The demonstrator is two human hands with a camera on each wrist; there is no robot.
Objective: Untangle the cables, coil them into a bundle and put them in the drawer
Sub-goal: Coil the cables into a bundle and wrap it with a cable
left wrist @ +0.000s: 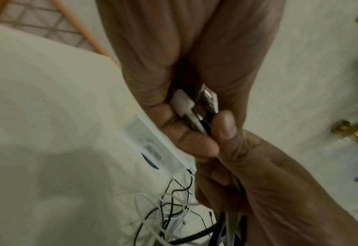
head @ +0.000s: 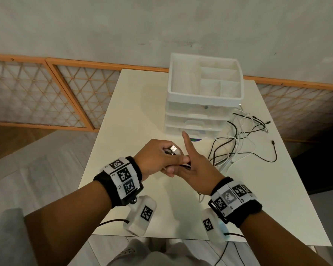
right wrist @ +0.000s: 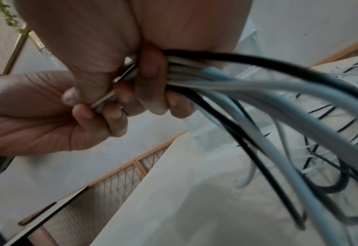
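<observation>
My left hand [head: 165, 154] pinches the gathered cable plugs [head: 173, 148]; a white plug [left wrist: 183, 104] and a metal USB plug [left wrist: 208, 99] show between its fingers. Just to its right, my right hand [head: 192, 166] has its fingers curled round the bundled cables [right wrist: 258, 83], thumb pointing up. Both hands hover over the middle of the white table [head: 138, 112]. From the right hand the black and white cables trail to a loose tangle [head: 235, 138] on the table's right side. The white drawer unit [head: 196, 120] stands behind the hands, its drawers pushed in.
An open tray with several compartments [head: 204, 93] tops the drawer unit. A black cable end [head: 273, 143] lies near the table's right edge. Wooden lattice panels [head: 46, 93] line the wall behind. The table's left half is bare.
</observation>
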